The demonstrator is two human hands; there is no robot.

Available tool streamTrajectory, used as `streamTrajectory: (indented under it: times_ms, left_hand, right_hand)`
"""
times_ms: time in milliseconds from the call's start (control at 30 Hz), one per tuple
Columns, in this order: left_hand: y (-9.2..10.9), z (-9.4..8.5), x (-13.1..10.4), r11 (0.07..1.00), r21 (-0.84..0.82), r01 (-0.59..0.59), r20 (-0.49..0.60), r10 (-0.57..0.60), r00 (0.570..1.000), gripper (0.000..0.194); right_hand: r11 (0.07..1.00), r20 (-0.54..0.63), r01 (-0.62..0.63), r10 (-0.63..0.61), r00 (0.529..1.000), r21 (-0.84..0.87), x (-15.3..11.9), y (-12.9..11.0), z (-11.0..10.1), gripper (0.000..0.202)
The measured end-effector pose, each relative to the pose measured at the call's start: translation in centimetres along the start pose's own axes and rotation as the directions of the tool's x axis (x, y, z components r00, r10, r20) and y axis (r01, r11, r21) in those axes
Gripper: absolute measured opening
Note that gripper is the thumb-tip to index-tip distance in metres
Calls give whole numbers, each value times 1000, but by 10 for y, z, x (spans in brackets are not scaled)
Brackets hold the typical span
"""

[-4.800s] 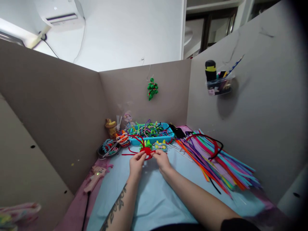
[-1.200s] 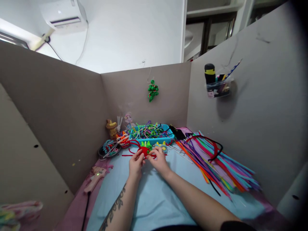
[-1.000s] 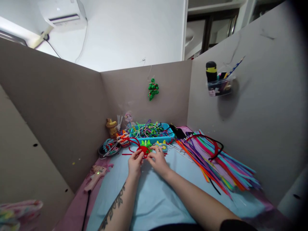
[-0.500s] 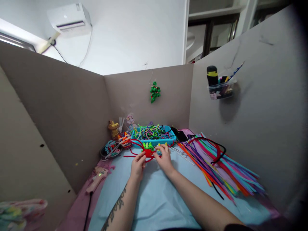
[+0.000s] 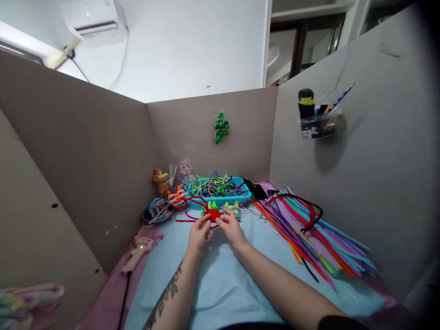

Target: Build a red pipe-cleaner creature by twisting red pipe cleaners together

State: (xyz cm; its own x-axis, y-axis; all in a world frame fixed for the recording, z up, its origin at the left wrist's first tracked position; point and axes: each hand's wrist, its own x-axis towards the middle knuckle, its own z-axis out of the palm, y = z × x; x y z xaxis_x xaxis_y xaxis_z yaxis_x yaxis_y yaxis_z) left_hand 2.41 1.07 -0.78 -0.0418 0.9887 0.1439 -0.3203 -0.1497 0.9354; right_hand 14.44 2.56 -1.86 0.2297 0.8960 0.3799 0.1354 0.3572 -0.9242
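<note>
There's an air conditioner [image 5: 96,18] upper left, a green ornament [image 5: 222,127] hanging upper centre, a clear box [image 5: 318,130] upper right.

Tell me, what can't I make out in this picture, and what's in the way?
All in the head view:
Red piece: its near side is partly covered by the left grip and right grip.
Green figure: lower part behind the red piece.
Blue tray: floor hidden by tangled strips.
Patterned cloth: cut off by the left edge.
Pink tool: any lettering too small to read.
</note>
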Motion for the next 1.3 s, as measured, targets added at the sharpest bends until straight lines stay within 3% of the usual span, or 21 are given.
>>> streamTrajectory:
  times_ms: [100,200,400,600,800,933,1000,1067,1167,1233,1300]
  left_hand:
    - [-1,1,-1,1000,15,-2,15,2,1000,47]
    - [-2,2,-1,1000,22,-4,32,3,999,47]
    - [0,0,1,998,53,30,22,-31,999,64]
    - [1,-4,3,999,41,3,-38,-1,999,60]
    - [2,-1,1,998,66,0,-21,2,1000,60]
    - [-3,0,2,979,161,-126,-126,148,981,64]
    - [-6,-2,2,956,241,-167,-219,221,950,57]
    - [-8,-2,3,944,295,-149,-254,227,940,41]
    - [-9,0,2,950,310,-40,-129,84,988,28]
    - [-7,3,0,952,305,-6,-50,22,998,28]
    - [-6,5,-1,957,287,-36,-31,47,998,32]
  right_hand:
    - [983,13,-80,79,997,163,2,7,3,26]
    - [971,28,-99,95,995,220,5,12,3,32]
    - [1000,55,-20,19,998,12,12,11,-5,24]
    - [991,158,74,-56,986,-114,11,9,-8,10]
    - [994,130,89,-80,988,-59,9,8,-6,9]
    - [998,32,54,-53,998,-17,10,6,-7,12]
    - [996,-1,-17,17,1000,88,11,7,-6,14]
    - [944,36,-191,188,982,268,11,9,-4,17]
    - [742,156,-450,434,887,496,10,11,-2,21]
    - [642,219,-515,486,846,567,8,10,-1,24]
    - [570,279,-554,500,820,606,5,6,0,27]
